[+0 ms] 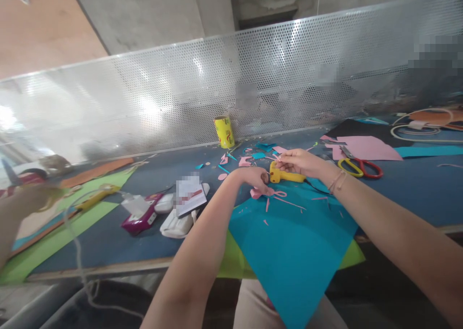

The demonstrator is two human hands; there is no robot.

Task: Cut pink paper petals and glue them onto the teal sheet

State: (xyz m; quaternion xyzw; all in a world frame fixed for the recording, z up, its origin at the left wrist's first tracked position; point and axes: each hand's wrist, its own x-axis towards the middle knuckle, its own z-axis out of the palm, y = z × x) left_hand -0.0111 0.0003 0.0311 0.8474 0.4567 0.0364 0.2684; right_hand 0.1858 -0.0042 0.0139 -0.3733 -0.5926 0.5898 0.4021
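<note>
My left hand (256, 177) reaches down with bent fingers closed on a small pink felt piece (256, 193); the fingers partly hide it. Beside it lie a thin pink loop and narrow pink strips on a blue felt sheet (292, 242). My right hand (296, 161) pinches a thin pink strip (277, 158), its fingers just above a yellow glue gun (288, 176). The glue gun lies on its side between my hands, its dark cord running to the right under my right wrist.
Right of my hands lie scissors (361, 168) with yellow and red handles and pink felt (376, 148). A yellow roll (224, 132) stands by the perforated metal screen (173, 92). Left are a phone (191, 198), a purple power strip (139, 220) and another person's blurred arm (18, 213).
</note>
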